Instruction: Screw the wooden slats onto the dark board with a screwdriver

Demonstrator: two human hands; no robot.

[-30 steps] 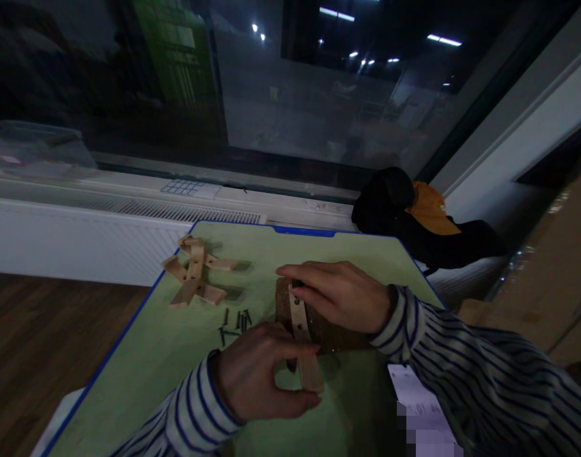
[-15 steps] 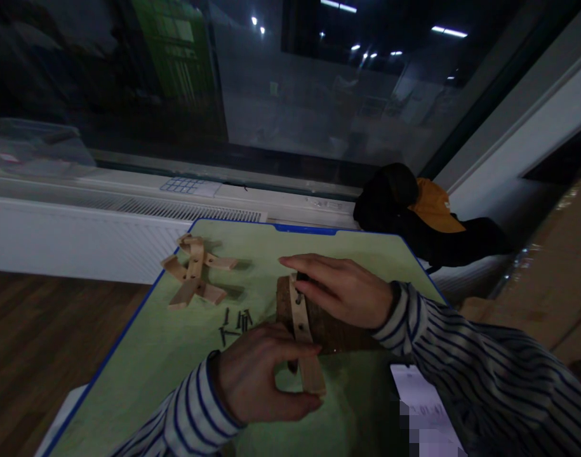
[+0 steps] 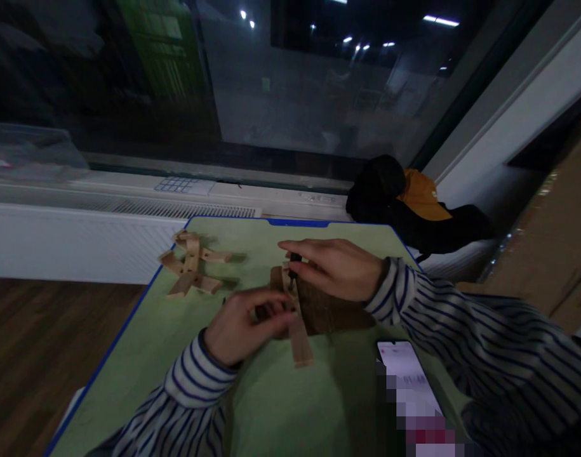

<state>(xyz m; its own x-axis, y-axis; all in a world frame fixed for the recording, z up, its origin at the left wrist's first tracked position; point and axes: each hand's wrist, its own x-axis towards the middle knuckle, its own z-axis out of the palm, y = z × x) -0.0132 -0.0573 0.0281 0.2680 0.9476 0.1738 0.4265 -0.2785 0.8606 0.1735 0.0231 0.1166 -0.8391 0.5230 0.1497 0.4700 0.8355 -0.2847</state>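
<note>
A pale wooden strip (image 3: 300,343) with holes lies across a dark brown wooden block (image 3: 321,308), its near end jutting past the block. My left hand (image 3: 240,324) is closed on the strip's left edge, thumb and forefinger close to a hole. My right hand (image 3: 342,270) pinches a short black screwdriver (image 3: 295,259) upright over the strip's far part. A dark metal piece shows below the handle; whether it is the bit or a screw I cannot tell. The loose screws on the table are mostly hidden behind my left hand.
A joined set of pale wooden strips (image 3: 191,263) stands at the table's far left. A phone (image 3: 409,374) lies at the right front of the green, blue-edged table (image 3: 275,406). Beyond are a radiator (image 3: 90,241), an orange cap (image 3: 421,193) on black items, and a cardboard box (image 3: 552,241).
My left hand has moved up the strip from its near end, and its thumb and forefinger have closed together. My right hand stays at the far part, with the screwdriver showing more clearly.
</note>
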